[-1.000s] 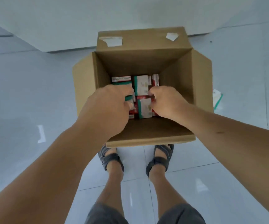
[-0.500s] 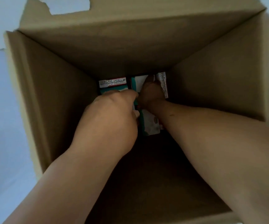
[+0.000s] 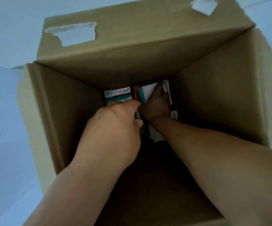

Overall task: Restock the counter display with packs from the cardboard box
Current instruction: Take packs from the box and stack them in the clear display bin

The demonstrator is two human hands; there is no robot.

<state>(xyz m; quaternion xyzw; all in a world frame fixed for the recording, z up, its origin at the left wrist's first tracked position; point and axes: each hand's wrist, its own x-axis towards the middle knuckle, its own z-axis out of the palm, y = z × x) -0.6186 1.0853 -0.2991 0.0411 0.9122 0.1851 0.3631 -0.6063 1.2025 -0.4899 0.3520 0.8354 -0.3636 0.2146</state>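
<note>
Cardboard box (image 3: 63,111), flaps open: packs (image 3: 117,92) at the bottom, both hands reaching in.
The packs stand on edge in a tight cluster by the far wall. The left hand (image 3: 114,132) clenches thumb and fingers on one of them. The right hand (image 3: 156,108) is pushed down among them, its grasp too shadowed to tell. Judged light, stiff carton with crushable corners, probably wedged, so best pinched across the narrow sides and drawn straight up.

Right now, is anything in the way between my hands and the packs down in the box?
Nothing visible does. The cardboard box is open at the top, and both the left hand and the right hand are down among the packs at its bottom, touching them.
</note>
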